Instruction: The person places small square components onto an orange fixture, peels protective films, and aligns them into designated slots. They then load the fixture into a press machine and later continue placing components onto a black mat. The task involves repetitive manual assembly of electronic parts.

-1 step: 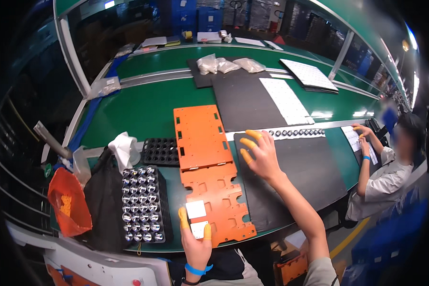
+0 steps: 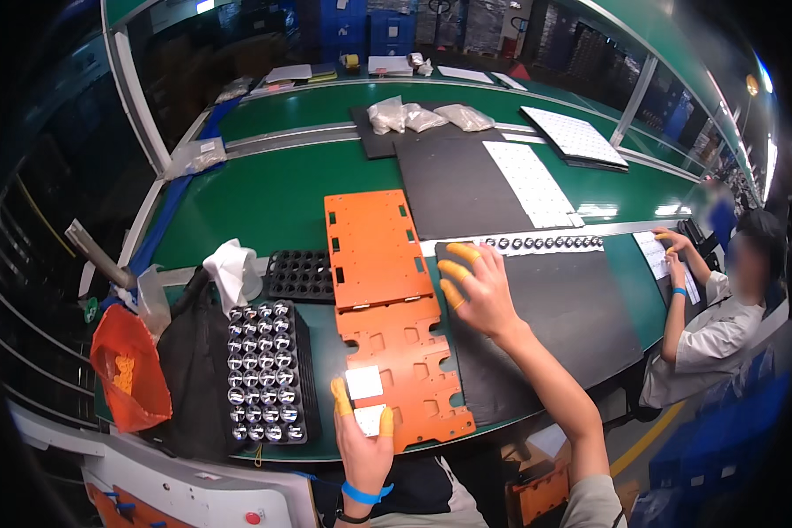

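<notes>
My left hand point(image 2: 366, 449), with yellow finger cots and a blue wristband, is at the near end of an orange hinged fixture point(image 2: 380, 251). Its thumb and fingers are on opposite edges of a white square plate point(image 2: 371, 421). Just beyond lies a second white square plate point(image 2: 364, 382), flat on the fixture's cut-out near half point(image 2: 414, 387). My right hand point(image 2: 484, 295) hovers over the black mat point(image 2: 546, 334), to the right of the fixture. Its cotted fingers are apart, and I see nothing in them. A white strip with a row of small dark round parts point(image 2: 546, 245) runs just beyond it.
Left of the fixture stand a tray of shiny round lenses point(image 2: 264, 374) and an empty black tray point(image 2: 299, 275). An orange-red bag point(image 2: 132, 374) with yellow bits sits far left. Clear bags point(image 2: 427, 117) and white sheets point(image 2: 528, 185) lie farther back. A co-worker point(image 2: 713, 326) works at right.
</notes>
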Demonstrator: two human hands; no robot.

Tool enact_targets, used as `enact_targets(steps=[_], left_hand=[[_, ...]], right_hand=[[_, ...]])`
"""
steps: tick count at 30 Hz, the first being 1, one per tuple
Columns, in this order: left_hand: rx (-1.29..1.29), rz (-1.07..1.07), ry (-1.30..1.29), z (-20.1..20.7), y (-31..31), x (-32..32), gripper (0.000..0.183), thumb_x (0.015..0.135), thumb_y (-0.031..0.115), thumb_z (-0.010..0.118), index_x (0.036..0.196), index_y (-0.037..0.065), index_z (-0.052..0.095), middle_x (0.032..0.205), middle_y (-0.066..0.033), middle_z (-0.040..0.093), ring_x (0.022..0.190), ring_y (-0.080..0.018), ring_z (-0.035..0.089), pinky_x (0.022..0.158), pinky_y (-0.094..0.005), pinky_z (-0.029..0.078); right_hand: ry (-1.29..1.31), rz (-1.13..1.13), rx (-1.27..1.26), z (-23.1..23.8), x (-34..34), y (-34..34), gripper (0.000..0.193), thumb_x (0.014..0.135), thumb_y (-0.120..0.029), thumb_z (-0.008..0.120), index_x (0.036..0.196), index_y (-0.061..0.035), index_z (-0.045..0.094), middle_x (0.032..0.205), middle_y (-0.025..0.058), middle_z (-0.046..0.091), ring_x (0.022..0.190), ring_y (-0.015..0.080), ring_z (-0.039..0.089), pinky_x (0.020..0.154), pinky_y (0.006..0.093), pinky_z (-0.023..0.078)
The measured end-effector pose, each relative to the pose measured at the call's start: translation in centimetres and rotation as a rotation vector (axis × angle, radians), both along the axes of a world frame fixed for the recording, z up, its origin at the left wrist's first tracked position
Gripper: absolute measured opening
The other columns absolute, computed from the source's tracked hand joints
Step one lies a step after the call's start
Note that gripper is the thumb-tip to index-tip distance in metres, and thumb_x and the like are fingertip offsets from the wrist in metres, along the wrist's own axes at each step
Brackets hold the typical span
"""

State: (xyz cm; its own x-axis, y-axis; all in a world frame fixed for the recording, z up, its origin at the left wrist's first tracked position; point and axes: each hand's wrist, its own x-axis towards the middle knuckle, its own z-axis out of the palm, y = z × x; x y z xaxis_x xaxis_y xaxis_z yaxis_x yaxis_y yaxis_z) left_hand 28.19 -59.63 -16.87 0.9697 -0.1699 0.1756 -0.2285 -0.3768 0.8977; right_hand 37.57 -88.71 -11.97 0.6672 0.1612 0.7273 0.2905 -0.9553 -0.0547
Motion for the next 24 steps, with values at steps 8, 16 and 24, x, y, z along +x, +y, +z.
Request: enact_targets(steps=[8,16,24], left_hand=[[0.273,0.044,-0.093,1.9,0.7,-1.6,0.071,0.090,0.019,0.071,0.141,-0.014,0.036,0.133,-0.0317,0.047,0.121,-0.0470,0.045,0.106,-0.0506,0.037],[0.207,0.200,-0.089,0.6,0.8,-3.5,0.027,0.091,0.007,0.064,0.108,-0.007,0.048,0.101,-0.0224,0.051,0.094,-0.0396,0.049,0.085,-0.0475,0.040],[0.231,0.263,-0.014,0.9,0.9,-2.9,0.023,0.094,0.017,0.064,0.097,-0.003,0.052,0.085,-0.0207,0.057,0.083,-0.0431,0.056,0.072,-0.0516,0.042]], right_hand=[[0.280,0.455,0.050,1.6,-3.7,9.9,0.017,0.081,-0.017,0.075,0.081,-0.0042,0.064,0.082,0.0086,0.059,0.077,0.0264,0.061,0.067,0.0389,0.051],[0.584,0.234,-0.056,0.1,-3.9,17.3,0.027,0.079,-0.028,0.073,0.070,-0.0032,0.068,0.073,0.0152,0.069,0.068,0.0302,0.069,0.054,0.0408,0.051],[0.586,0.104,-0.213,-1.3,-3.7,19.0,0.011,0.074,-0.018,0.072,0.067,-0.0093,0.069,0.067,0.0098,0.068,0.059,0.0251,0.067,0.050,0.0359,0.044]])
